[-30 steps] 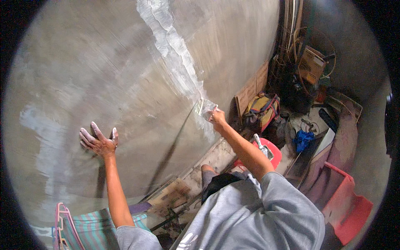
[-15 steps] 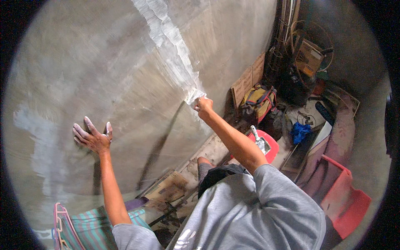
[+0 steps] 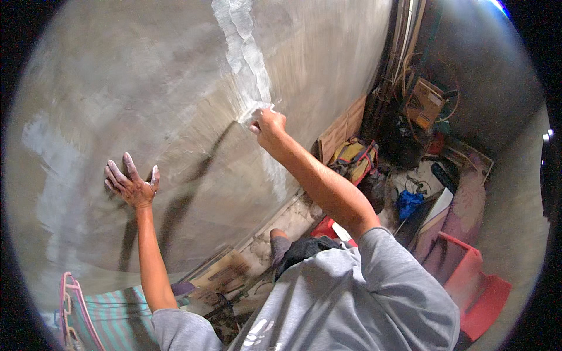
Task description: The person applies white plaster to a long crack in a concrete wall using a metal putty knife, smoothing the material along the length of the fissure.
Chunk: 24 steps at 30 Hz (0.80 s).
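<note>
A bare grey wall (image 3: 175, 111) fills the left and upper part of the head view, with a wet white strip of filler (image 3: 249, 58) running down it. My right hand (image 3: 270, 126) grips a putty knife whose white-smeared blade (image 3: 253, 111) lies against this strip; the handle is hidden in my fingers. Thinner white streaks show on the wall below that hand. Farther left, my left hand (image 3: 132, 186) rests on the wall, open, its fingers spread and dusted with white.
A red tray (image 3: 324, 227) is partly behind my right arm. To the right lie a yellow and grey bag (image 3: 354, 159), a cardboard box (image 3: 425, 102), a blue crumpled bag (image 3: 408, 203) and a red plastic piece (image 3: 483, 292). Pink hangers (image 3: 73, 304) and striped cloth (image 3: 117, 310) are at lower left.
My right hand has moved up the wall along the white strip with the putty knife. My arm now covers more of the red tray. The left hand stays on the wall.
</note>
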### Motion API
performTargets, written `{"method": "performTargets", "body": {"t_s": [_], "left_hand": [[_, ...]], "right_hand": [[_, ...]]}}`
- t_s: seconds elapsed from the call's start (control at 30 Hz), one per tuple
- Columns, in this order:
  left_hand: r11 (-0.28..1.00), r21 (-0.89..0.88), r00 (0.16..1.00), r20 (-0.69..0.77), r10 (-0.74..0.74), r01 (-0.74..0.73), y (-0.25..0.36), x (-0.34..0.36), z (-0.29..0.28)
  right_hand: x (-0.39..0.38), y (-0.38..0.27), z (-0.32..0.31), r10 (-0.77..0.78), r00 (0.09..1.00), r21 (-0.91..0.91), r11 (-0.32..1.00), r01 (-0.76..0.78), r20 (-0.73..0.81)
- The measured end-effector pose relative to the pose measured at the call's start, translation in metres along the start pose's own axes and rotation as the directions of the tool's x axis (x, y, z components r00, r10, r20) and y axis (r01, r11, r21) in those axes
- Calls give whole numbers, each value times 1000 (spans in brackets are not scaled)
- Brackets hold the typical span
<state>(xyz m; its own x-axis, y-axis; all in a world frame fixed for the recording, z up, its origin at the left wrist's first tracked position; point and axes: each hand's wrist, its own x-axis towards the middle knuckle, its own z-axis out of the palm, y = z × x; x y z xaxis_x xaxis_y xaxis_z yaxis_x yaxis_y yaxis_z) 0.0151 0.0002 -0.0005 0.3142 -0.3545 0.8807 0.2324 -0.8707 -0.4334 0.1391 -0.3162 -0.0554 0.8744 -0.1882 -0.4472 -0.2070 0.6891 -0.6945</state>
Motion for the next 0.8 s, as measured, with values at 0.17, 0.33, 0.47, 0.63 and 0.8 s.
{"method": "performTargets", "body": {"t_s": [0.17, 0.33, 0.47, 0.63, 0.8], "left_hand": [[1000, 14, 1000, 5, -18, 18, -3, -4, 3], [1000, -7, 999, 42, -17, 18, 0, -6, 1], [999, -33, 999, -48, 16, -17, 3, 1, 2], [1000, -12, 1000, -18, -3, 3, -3, -3, -1], [1000, -10, 1000, -14, 0, 0, 6, 0, 5]], "right_hand": [[-17, -55, 28, -296, 719, -776, -177, 606, 629], [-38, -101, 59, -430, 594, -723, -257, 642, 680], [-21, -133, 62, -506, 437, -430, 140, 892, 743], [-11, -152, 18, -544, 235, -413, -230, 881, 806], [65, -81, -87, -373, 899, -56, 917, 395, 229]]}}
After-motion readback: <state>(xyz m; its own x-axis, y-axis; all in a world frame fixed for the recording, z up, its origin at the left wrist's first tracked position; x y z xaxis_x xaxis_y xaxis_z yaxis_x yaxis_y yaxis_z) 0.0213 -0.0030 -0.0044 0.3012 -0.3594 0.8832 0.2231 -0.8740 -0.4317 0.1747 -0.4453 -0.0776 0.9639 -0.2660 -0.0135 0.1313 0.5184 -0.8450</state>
